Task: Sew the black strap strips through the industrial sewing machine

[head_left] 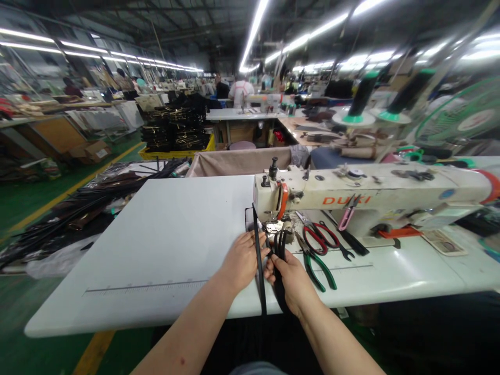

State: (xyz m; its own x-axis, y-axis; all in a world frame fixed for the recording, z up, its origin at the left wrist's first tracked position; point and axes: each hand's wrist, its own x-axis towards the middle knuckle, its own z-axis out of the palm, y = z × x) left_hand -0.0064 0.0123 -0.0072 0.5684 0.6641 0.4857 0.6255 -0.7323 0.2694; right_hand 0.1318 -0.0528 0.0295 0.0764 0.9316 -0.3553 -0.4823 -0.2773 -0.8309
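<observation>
Curled closed, the right hand (292, 276) holds a bundle of black strips (279, 289) in front of the sewing machine (375, 183); the left hand (242, 260) meets a single strip (261, 276), its grip unclear. Separating strips seems underway; the next move calls for keeping them untangled.
</observation>
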